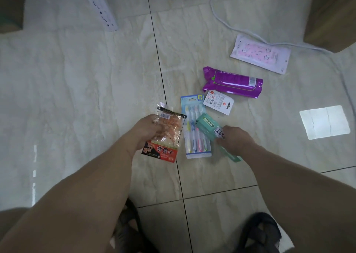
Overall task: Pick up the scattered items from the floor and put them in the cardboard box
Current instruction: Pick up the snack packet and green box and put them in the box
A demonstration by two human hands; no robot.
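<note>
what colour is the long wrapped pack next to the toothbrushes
Purple, shiny, with a white barcode patch; the head view shows it.

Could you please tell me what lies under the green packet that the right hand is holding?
The toothbrush pack lies partly beneath the green packet; the right hand hides its lower end.

Six packaged items show in all: one snack packet, one toothbrush pack with four brushes in it, one green pack, one small white card pack, one purple packet and one pink patterned pack. Two hands are in view, left hand and right hand. One white cable crosses the floor.
</note>
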